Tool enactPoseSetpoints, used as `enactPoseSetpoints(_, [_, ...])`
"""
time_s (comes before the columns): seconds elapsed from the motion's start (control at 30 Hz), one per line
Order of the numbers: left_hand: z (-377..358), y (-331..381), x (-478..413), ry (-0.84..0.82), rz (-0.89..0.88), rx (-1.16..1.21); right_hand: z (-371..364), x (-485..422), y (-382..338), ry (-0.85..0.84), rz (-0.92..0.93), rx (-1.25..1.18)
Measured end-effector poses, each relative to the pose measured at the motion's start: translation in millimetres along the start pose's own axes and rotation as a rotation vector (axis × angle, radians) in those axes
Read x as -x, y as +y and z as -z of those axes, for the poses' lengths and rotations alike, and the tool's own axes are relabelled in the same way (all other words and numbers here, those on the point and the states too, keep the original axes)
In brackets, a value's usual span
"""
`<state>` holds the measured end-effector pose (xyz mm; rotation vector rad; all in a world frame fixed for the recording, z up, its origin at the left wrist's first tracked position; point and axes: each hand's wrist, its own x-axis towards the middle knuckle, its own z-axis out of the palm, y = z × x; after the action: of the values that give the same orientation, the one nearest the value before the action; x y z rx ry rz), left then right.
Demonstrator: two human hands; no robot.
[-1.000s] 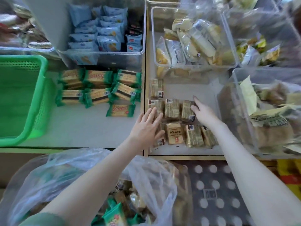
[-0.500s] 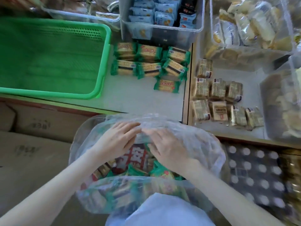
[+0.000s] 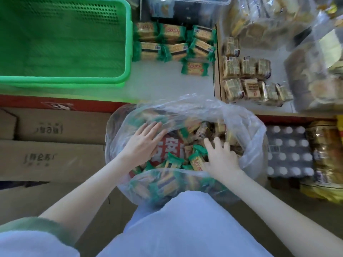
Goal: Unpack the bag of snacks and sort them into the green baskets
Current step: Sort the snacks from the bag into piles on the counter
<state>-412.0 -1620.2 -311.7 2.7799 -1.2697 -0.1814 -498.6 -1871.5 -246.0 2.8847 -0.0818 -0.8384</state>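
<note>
The right hand [image 3: 220, 156] digs into the bag [image 3: 246, 130], fingers [image 3: 208, 143] curled among packets [image 3: 202, 132], grip unclear; a green-wrapped snack [image 3: 196, 162] lies just left of it. The left hand [image 3: 144, 141] lies flat, spread.

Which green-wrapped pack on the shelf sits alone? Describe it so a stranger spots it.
Start at the green basket. Right of it lie two rows of green-wrapped packs. The lone pack sits before their right end, outside both rows.

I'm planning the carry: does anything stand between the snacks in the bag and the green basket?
Nothing visible does. The green basket stands open-topped up-left of the bag; only bare shelf lies between. The green packs lie right of it.
</note>
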Motion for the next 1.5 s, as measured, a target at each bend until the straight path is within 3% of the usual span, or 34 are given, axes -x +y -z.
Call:
enactPoseSetpoints(0.13, [5, -8, -2, -0.022, -0.032, -0.015, 1, 4, -1, -0.059, -0.117, -0.132])
enactPoseSetpoints(0.43, [22, -26, -14, 0.103, -0.085, -0.029, 43, -8, -21, 0.233, 0.238, -0.449])
enactPoseSetpoints(0.6, [45, -51, -30, 0.125, -0.052, -0.073, 72, -42, -29, 0.451, 0.382, -0.299])
enactPoseSetpoints(0.77, [57, -85, -50, 0.225, 0.042, -0.098, 99, -90, -34, 0.507, 0.400, -0.302])
enactPoseSetpoints(1.07, [58, -139, -102, 0.290, 0.209, -0.120, 129, -206, -20, 0.441, 0.253, -0.404])
enactPoseSetpoints(1.2, [57, -146, -119, 0.301, 0.276, -0.079, 116, -258, 4, 0.360, 0.167, -0.278])
enactPoseSetpoints(1.5, [58, -141, -116, 0.366, 0.168, -0.038, 107, -287, 17, 0.422, 0.148, -0.188])
